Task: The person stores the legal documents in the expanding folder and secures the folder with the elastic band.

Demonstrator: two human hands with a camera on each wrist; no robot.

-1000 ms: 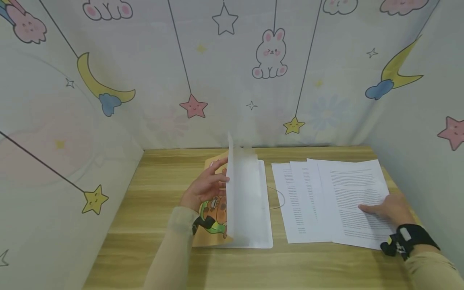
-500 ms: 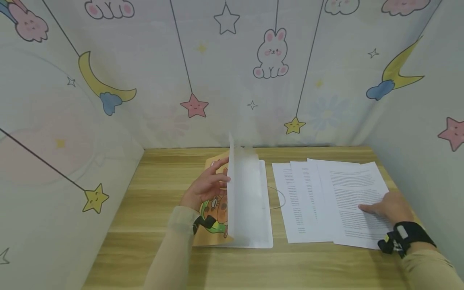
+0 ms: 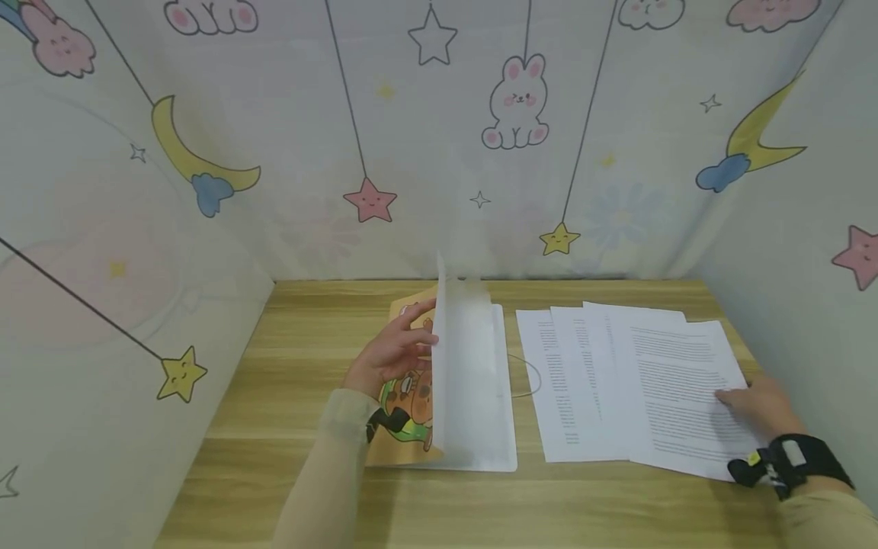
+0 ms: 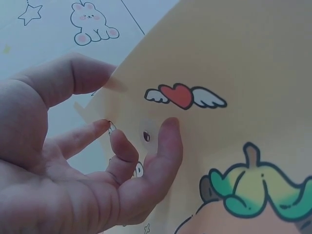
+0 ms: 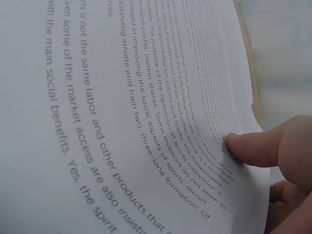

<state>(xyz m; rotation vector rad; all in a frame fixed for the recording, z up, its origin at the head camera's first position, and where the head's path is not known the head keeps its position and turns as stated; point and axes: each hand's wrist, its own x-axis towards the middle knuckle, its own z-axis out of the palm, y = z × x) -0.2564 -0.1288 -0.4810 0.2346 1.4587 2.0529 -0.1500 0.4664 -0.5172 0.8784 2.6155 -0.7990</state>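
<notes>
My left hand point(image 3: 392, 352) rests its bent fingers against the outer side of a folder's raised front cover point(image 3: 414, 415), which stands nearly upright. A winged heart and a cartoon figure decorate this orange cover point(image 4: 263, 63). In the left wrist view the fingertips touch it near its edge and a small round snap point(image 4: 147, 136). At the right, my right hand point(image 3: 761, 404) pinches the side edge of a printed sheet point(image 3: 686, 381), thumb on top and fingers beneath. Close up, the sheet point(image 5: 122, 146) bends near the thumb. Several printed pages point(image 3: 562, 381) lie overlapped to its left.
The folder's white inside point(image 3: 476, 381) faces up and right. A thin elastic loop point(image 3: 538, 377) sticks out from its right side onto the pages. The wooden table point(image 3: 439, 511) ends at a patterned fabric backdrop point(image 3: 411, 137) behind and at both sides.
My right hand has shifted right and slightly nearer me, sliding the top sheet with it, so more of the page beneath shows. The left hand and raised cover have stayed put.
</notes>
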